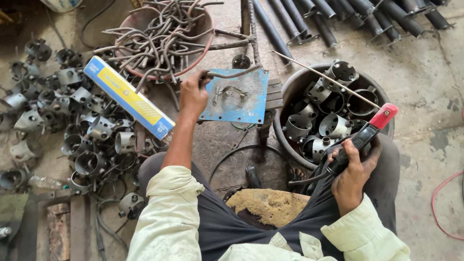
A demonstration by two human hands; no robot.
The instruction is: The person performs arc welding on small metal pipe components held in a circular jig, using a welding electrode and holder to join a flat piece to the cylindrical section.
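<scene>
1. Far left, 9 o'clock: heap of short grey metal sleeves (78,128) w/ welded tabs, spread over the concrete floor (430,83).
2. Lying across that heap, approx 10 o'clock from frame centre: long blue-and-yellow box (128,98), tilted diagonally.
3. At 12 o'clock of the box: round pan (203,39) full of bent steel rods (166,33).
4. Left hand (193,95), arm stretched fwd, fingers clamped round one bent rod (234,72); rod lies along the top edge of the blue steel plate (238,98), touching it.
5. Plate sits at centre, approx 1 o'clock from the left hand; a small bent piece rests on its face.
6. At 6 o'clock of the plate: worn foam cushion (267,205) between the person's knees.
7. At 3 o'clock of the plate: black tub (288,88) holding more metal sleeves.
8. Right hand (353,174) at 5 o'clock of the tub, fingers wrapped tight on the welding electrode holder (364,134), red tip up; thin electrode (324,78) runs toward 10 o'clock over the tub.
9. Top right, 1 o'clock: row of dark pipes (373,4).
10. Far right, 4 o'clock: red and yellow cables (460,187) on floor.
</scene>
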